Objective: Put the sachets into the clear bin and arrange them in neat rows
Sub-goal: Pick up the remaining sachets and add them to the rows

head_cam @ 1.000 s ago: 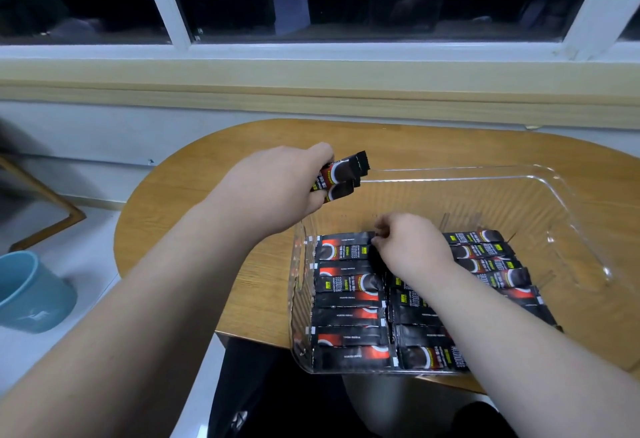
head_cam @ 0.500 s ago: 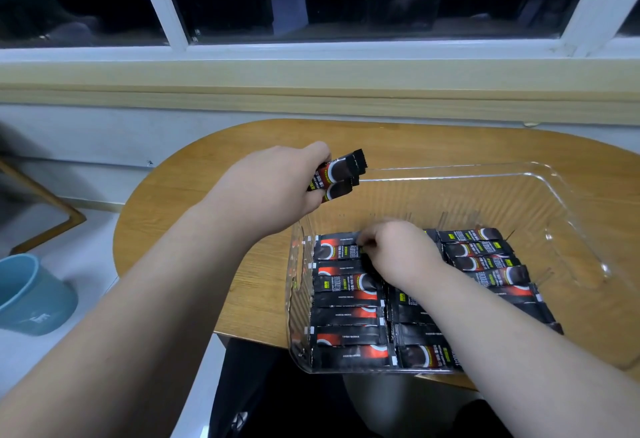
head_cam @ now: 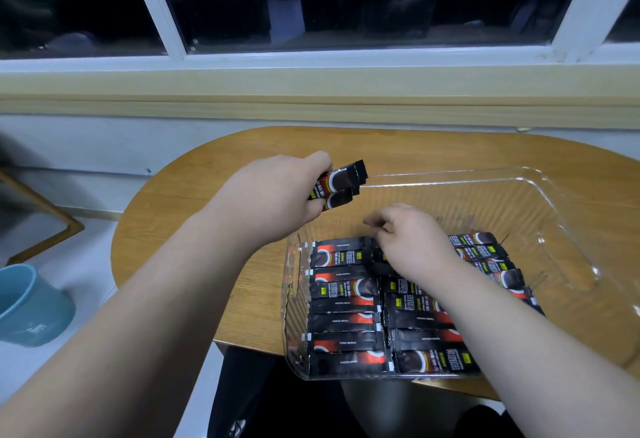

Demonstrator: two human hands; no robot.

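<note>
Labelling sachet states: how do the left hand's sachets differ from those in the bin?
Held sachets: a small bunch, tilted, gripped by the left hand near the rim of the clear bin. Binned sachets: many, lying flat in rows on its floor. Both have black-and-red wrappers.

clear bin (head_cam: 540, 192): transparent ribbed plastic, rectangular and open-topped. It stands upright on the wooden table (head_cam: 214, 195), and its near left corner juts over the table's edge. The far and right parts of its floor are bare.
packed sachets (head_cam: 344, 302): black sticks with a red swoosh and a coffee-cup print. They lie flat and crosswise in three side-by-side columns against the near wall, some face up, some back up.
held sachets (head_cam: 341, 185): a few of the same sticks in a bunch, gripped by the left hand (head_cam: 273, 202) over the bin's far left corner, free ends pointing right.
</note>
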